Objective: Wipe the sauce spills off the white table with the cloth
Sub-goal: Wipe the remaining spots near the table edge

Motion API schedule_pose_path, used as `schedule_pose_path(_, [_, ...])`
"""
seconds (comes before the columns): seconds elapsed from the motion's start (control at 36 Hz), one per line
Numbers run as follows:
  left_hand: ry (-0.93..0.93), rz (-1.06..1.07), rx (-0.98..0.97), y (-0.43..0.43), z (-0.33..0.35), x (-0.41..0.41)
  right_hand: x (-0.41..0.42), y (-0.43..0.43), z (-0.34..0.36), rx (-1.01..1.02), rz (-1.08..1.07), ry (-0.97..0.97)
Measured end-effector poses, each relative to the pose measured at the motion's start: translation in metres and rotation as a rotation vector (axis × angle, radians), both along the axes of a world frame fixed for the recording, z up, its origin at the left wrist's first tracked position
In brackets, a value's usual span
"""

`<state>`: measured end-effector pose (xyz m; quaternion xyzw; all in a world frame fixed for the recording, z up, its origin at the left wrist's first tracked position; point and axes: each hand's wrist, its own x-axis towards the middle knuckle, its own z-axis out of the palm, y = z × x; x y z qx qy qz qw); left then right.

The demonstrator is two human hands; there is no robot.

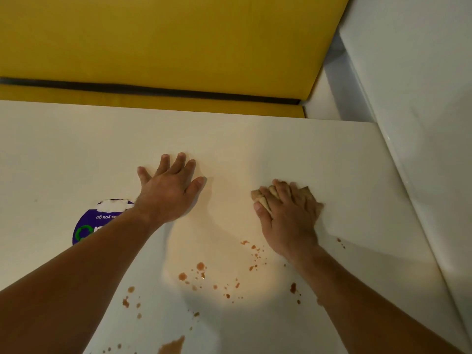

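Tan cloth (309, 193) down on the white desk (255, 144), right of centre, bunched up beneath the right hand (288, 218). Fingers curled over the top of it, thumb tucked against its left edge, gripping and pressing at once. Only the edges peeking out: a lump past the thumb, a corner beyond the knuckles on the far right side.

Left hand (171, 192) well apart from the cloth, off to its left. Laid flat on the bare desk, fingers straight and fanned, thumb out wide, holding nothing.

Sauce spills (200, 267) on the near side of both hands: reddish-brown drops and dots scattered between the two forearms, the closest just behind the right wrist. A couple of small spots out to the right of the right forearm. Bigger smear at the bottom edge of view, partly cut off. Cloth lying beyond the whole lot, touching none of it as far as can be seen.

Round purple sticker (94, 226) with a green ring and white lettering, partly hidden under the left wrist, top part torn white. Yellow cushioned bench (178, 42) past the far edge of the desk. White panel (421, 98) sloping down the right side.
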<state>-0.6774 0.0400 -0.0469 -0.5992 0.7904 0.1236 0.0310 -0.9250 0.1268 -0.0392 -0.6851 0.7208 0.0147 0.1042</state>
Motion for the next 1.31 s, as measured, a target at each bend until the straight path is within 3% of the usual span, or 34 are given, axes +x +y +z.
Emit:
schedule_pose_path(0.22, [-0.013, -0.001, -0.032, 0.001, -0.006, 0.002, -0.012, 0.01, -0.005, -0.065, 0.135, -0.05])
schedule_pose_path(0.58, [0.018, -0.008, -0.01, 0.001, -0.007, 0.003, -0.087, 0.039, -0.003, -0.016, -0.407, 0.031])
schedule_pose_path(0.78, [0.022, -0.021, -0.006, 0.0, -0.004, 0.002, -0.052, 0.023, -0.004, -0.032, -0.455, 0.043])
schedule_pose_path(0.89, [0.01, -0.037, 0.004, 0.0, -0.005, 0.004, -0.004, 0.008, -0.003, -0.007, -0.302, 0.051])
schedule_pose_path(1.06, [0.011, -0.057, 0.035, -0.003, -0.006, 0.01, 0.073, 0.021, -0.002, -0.005, 0.135, -0.067])
schedule_pose_path(1.19, [-0.001, -0.078, 0.037, -0.001, -0.002, 0.013, 0.034, 0.027, -0.002, -0.053, 0.404, -0.119])
schedule_pose_path(1.31, [-0.007, -0.095, 0.014, 0.003, 0.003, 0.012, -0.008, 0.033, -0.004, -0.024, 0.322, -0.138])
